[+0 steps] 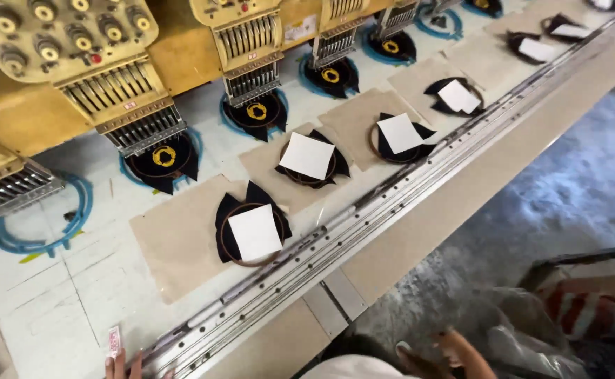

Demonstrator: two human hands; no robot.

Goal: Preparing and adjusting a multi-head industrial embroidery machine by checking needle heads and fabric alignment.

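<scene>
Along the bottom edge: both hands are only partly showing.
Left hand (120,365): fingertips are resting on the white table (48,302) beside the metal rail (307,249), next to a small pink label (114,341); grip cannot be told.
Right hand (455,351): hanging over the floor, holding nothing visible; openness unclear.
Nearest hoop (251,235): lying on tan backing, black fabric with a white square on top, well apart from both hands.
Embroidery heads (135,116): standing over gold rings.

Black fabric (231,217) under white square (255,232), tan backing sheet (177,242), blue rings (34,242), yellow-beige machine heads (62,31).
</scene>
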